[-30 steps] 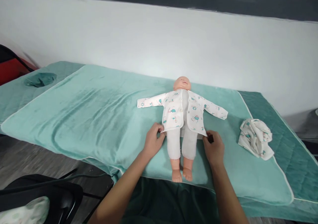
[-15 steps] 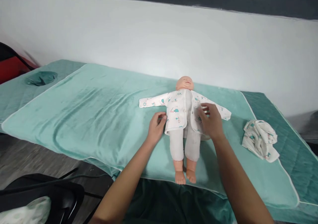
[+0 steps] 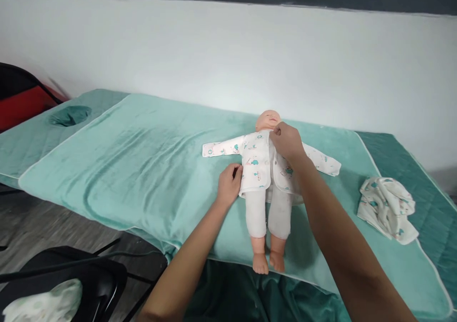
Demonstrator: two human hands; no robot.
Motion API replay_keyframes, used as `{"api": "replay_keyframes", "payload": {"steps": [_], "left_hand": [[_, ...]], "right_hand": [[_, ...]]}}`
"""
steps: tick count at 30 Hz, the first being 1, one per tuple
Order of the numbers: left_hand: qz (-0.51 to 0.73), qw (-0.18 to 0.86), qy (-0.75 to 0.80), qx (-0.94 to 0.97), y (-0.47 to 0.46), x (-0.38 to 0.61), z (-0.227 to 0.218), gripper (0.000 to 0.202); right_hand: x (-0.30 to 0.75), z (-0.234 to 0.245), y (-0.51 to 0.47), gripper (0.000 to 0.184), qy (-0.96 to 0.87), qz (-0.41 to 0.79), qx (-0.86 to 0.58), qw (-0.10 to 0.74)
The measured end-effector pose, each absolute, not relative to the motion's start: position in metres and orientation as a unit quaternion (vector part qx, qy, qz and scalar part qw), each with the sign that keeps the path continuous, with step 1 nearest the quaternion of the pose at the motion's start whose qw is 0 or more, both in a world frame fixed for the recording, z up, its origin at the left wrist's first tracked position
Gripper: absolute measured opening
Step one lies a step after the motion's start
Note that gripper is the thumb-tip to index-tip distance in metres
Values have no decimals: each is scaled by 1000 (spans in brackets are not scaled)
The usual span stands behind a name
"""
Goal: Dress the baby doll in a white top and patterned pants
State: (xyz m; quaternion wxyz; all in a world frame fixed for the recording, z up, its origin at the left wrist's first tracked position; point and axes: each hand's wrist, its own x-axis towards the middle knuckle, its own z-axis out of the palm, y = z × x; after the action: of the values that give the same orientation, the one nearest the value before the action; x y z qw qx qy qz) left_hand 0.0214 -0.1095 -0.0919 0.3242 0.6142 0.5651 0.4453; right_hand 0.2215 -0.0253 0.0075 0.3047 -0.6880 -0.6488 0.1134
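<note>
The doll [image 3: 256,210] lies at four o'clock from centre on the bed [image 3: 28,145]. The left hand [image 3: 230,183] curls beside its jacket [image 3: 255,162]; the right hand [image 3: 286,139] bunches by the collar (whether either pinches cloth, I cannot tell). Uneven tugging could skew the jacket.

The right grip [image 3: 286,140] hides part of the printed jacket [image 3: 255,164].
</note>
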Motion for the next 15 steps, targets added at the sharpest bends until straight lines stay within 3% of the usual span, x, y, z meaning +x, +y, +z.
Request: {"api": "replay_keyframes", "payload": {"steps": [2, 4, 7, 11, 15], "left_hand": [[443, 319, 572, 613, -109, 22, -91, 25], [442, 316, 575, 612, -110, 22, -90, 25], [445, 313, 574, 612, -110, 23, -90, 27], [443, 328, 562, 617, -112, 22, -91, 31], [444, 355, 540, 621, -116, 20, -90, 38]], "right_hand": [[220, 2, -26, 5, -650, 108, -675, 332], [218, -1, -25, 14, -645, 113, -676, 339], [213, 2, -22, 27, -633, 131, -704, 293], [207, 10, -20, 25, -634, 167, -715, 243], [212, 7, -20, 28, -634, 193, -697, 275]]}}
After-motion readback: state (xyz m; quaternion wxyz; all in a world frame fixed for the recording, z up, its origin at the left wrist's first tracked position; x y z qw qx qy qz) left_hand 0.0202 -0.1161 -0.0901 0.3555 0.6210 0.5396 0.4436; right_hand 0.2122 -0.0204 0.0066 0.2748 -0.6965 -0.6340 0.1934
